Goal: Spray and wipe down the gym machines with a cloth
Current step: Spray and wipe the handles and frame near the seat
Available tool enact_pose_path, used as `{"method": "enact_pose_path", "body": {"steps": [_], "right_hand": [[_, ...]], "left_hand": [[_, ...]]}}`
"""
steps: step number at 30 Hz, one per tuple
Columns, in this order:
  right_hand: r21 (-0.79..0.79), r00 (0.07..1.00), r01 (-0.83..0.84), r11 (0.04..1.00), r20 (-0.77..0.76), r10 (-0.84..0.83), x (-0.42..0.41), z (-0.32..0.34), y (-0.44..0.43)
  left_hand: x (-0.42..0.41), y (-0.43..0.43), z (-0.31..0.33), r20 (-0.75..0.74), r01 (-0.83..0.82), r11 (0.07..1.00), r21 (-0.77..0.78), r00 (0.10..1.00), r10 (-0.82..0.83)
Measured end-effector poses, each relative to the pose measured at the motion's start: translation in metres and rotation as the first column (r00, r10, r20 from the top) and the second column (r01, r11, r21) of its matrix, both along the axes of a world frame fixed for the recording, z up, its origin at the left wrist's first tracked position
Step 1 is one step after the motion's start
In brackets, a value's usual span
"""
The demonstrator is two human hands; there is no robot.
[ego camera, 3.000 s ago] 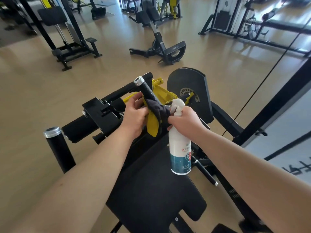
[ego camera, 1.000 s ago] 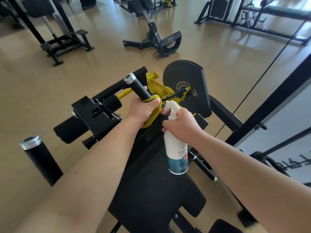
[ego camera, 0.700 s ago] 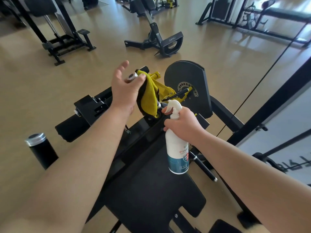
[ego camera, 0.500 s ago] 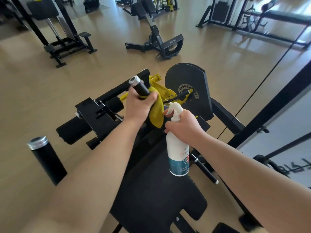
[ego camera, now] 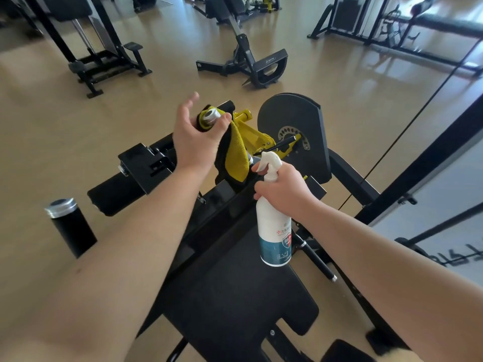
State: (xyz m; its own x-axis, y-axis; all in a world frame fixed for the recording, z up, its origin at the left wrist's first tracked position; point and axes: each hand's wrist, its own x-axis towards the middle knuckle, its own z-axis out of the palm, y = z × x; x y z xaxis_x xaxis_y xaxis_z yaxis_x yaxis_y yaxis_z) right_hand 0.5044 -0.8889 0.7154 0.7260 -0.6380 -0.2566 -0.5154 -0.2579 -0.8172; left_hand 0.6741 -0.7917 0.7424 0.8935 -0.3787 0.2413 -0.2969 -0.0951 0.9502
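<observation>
Your left hand (ego camera: 196, 137) holds the cloth (ego camera: 235, 155) over the top end of the handle (ego camera: 210, 115). The thumb presses the cloth against the metal end. The hold is loose, and at least one finger stands straight above it. The rest of the cloth hangs below the hand, yellow face out, down to the nozzle of the bottle (ego camera: 274, 231).

To do this step well, close all fingers round the cloth so that it wraps the handle fully. Then twist and draw down along the handle. A loose hold probably leaves the far side unwiped. Gather the hanging part so that it does not catch on the yellow bracket (ego camera: 251, 131) just behind it.

The left wrist is bent back; the forearm reaches up and forward from the lower left. Your right hand (ego camera: 285, 189), just below and to the right of the grip, is wrapped round the bottle's neck, with one finger at the trigger. The bottle hangs upright over the black pad (ego camera: 235, 296), nozzle towards the cloth.
</observation>
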Motion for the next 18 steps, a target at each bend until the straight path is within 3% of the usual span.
{"method": "enact_pose_path", "body": {"steps": [4, 7, 12, 15, 18], "right_hand": [[-0.001, 1.000, 0.016, 1.000, 0.020, -0.016, 0.001, -0.002, 0.003], [-0.035, 1.000, -0.005, 0.999, -0.006, 0.005, 0.001, -0.002, 0.000], [-0.046, 1.000, -0.022, 0.999, -0.008, 0.022, -0.002, -0.002, 0.001], [-0.019, 1.000, -0.008, 1.000, -0.001, 0.008, -0.001, -0.003, 0.001], [0.004, 1.000, 0.015, 1.000, -0.008, -0.015, 0.000, -0.003, 0.002]], "left_hand": [[-0.024, -0.018, -0.029, -0.212, 0.176, 0.977, 0.124, 0.966, -0.147], [-0.034, -0.029, -0.042, -0.380, 0.255, 0.943, 0.215, 0.911, -0.160], [-0.032, -0.014, -0.032, -0.338, 0.336, 0.895, 0.293, 0.912, -0.232], [-0.031, -0.008, -0.019, -0.259, 0.284, 0.937, 0.204, 0.938, -0.228], [-0.013, -0.010, 0.019, -0.267, 0.171, 0.984, -0.052, 0.947, -0.179]]}}
